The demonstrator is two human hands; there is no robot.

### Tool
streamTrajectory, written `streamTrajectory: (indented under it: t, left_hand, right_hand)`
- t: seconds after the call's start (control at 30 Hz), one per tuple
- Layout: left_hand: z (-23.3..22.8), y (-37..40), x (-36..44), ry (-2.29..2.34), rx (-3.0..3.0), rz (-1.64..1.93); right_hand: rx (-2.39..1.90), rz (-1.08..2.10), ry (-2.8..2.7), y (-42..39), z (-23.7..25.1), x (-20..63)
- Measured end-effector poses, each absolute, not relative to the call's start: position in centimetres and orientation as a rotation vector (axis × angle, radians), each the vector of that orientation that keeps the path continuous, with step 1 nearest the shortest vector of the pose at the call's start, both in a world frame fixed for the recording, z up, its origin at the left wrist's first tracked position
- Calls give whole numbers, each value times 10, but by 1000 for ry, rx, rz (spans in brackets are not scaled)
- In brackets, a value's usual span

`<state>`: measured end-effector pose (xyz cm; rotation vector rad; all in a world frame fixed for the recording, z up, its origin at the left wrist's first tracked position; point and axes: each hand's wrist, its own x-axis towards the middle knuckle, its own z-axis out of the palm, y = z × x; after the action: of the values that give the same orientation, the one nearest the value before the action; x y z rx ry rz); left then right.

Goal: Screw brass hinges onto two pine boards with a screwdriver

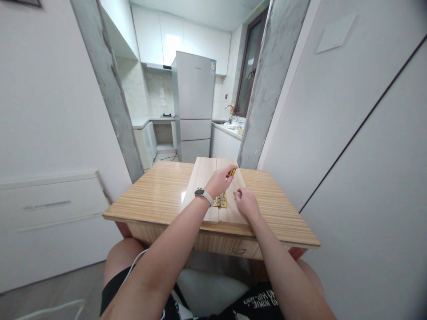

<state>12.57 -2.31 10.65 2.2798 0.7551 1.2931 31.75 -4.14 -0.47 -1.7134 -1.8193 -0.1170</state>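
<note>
My left hand [220, 181] grips a small yellow piece [232, 171] over the boards [230, 217]. Gold metal plates [223, 202] lie nearer to me, partly behind my left wrist, just left of my right hand [247, 202], its fingers curled (if around something, I cannot tell).

A home, shown by the kitchen at the top centre of the frame, with its tall fridge [196, 93], white cupboards [173, 38] above it and, to its right, a tap [230, 113] beside a window [251, 62].
</note>
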Motion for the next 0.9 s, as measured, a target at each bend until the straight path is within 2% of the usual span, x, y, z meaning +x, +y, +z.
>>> streamTrajectory:
  t: [0.3, 0.67, 0.9]
  left_hand:
    - [106, -22, 126, 860, 2255, 1422]
    - [108, -25, 124, 731, 2310, 1369]
    - [110, -25, 123, 838, 2300, 1391]
  right_hand:
    - [-1708, -109, -1819, -44, -2, 316]
    - [-1711, -153, -1831, -43, -4, 317]
    - [-1698, -167, -1832, -42, -6, 318]
